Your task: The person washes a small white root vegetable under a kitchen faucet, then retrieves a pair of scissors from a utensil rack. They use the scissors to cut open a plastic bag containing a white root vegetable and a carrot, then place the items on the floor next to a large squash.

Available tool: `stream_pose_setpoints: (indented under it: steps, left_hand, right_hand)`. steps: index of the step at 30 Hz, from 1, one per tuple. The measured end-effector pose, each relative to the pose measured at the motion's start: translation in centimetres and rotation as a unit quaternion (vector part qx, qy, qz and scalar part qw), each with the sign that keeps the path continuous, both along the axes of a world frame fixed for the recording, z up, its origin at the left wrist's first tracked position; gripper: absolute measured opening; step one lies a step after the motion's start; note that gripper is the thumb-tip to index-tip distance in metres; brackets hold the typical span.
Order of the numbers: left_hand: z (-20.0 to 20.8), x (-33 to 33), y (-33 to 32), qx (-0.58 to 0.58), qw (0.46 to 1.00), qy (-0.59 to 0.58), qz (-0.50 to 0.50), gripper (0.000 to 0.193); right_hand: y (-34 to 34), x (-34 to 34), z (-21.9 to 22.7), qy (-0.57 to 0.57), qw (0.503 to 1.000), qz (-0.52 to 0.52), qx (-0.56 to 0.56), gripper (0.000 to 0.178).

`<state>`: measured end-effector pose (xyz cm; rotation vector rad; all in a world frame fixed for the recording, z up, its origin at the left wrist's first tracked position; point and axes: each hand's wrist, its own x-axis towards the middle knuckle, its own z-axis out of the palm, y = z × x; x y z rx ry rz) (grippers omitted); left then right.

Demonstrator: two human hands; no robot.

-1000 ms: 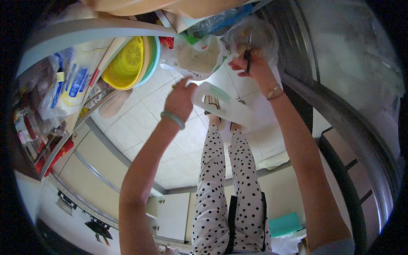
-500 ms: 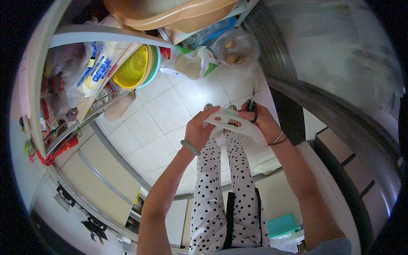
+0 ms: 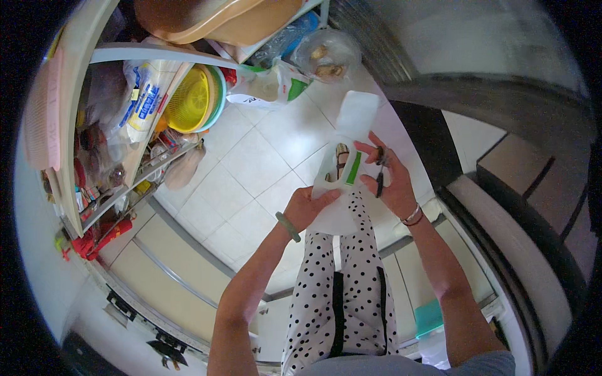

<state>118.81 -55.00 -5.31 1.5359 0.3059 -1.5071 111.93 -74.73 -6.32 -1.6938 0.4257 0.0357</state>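
Note:
My left hand is closed on a white, translucent plastic piece, thumb on top, a green bracelet at its wrist. The piece has an oval opening, through which a sandalled foot shows, and a green strip beside it. A pale rectangular flap stands out at its far end. Black-handled scissors hang in the fingers of my right hand; I cannot make out their blades. My right fingertips are spread close to the green strip; whether they touch the plastic I cannot tell.
On the left a shelf rack holds packages, with yellow and blue-green baskets at its side. An orange basin sits above. A white-green bag and a clear bag stand ahead on the tiled floor. A dark glossy panel rises at right.
The plastic piece has turned from lying across between both hands to pointing away, showing its green strip and far flap. My right fingers have spread, and the scissors have swung round in them.

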Motion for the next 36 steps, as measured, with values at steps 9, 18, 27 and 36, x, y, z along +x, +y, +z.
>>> stream_pose_setpoints:
  steps: [9, 18, 27, 36]
  left_hand:
    - [4.6, -1.8, -0.6, -0.102, 0.987, 0.052, -0.113, 0.032]
    - [5.8, -5.7, -4.0, -0.186, 0.966, 0.039, -0.176, 0.029]
    - [5.2, -11.9, -10.2, -0.092, 0.955, -0.261, -0.106, 0.033]
    - [5.2, -19.1, -14.0, -0.104, 0.989, -0.012, -0.1, 0.036]
  right_hand:
    - [-0.8, -5.7, 2.6, -0.008, 0.996, 0.02, -0.091, 0.044]
    - [0.9, -13.3, 1.3, -0.115, 0.967, -0.184, 0.133, 0.046]
    - [0.7, -21.9, 3.7, 0.065, 0.937, -0.325, 0.114, 0.017]
    - [-0.6, -30.6, 4.7, 0.181, 0.897, -0.388, 0.11, 0.011]
